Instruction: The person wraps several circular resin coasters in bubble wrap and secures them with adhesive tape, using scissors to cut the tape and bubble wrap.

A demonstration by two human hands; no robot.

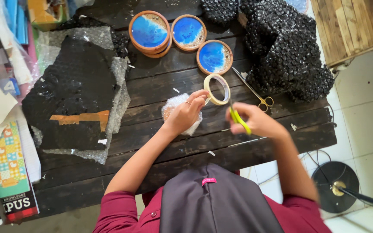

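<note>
Step in hand: cutting a strip from the tape roll (217,89), judged from how both hands meet at it.
Left hand (186,113): fingers pinched on the lower edge of the tape roll, holding it up above the desk (160,82); wrist over a bubble-wrapped bundle (174,105).
Right hand (255,121): closed around the yellow-green scissors (239,119), blades aimed at the roll; whether they already bite the tape is hard to tell.
Pose: both forearms reach forward, hands close together at the desk's middle.
Next move calls for: keeping the strip taut and the blades square to it.
Nearby: three round blue coasters (186,32) beyond the hands; a second pair of scissors (255,92) lying by the black bubble wrap (286,47).
</note>
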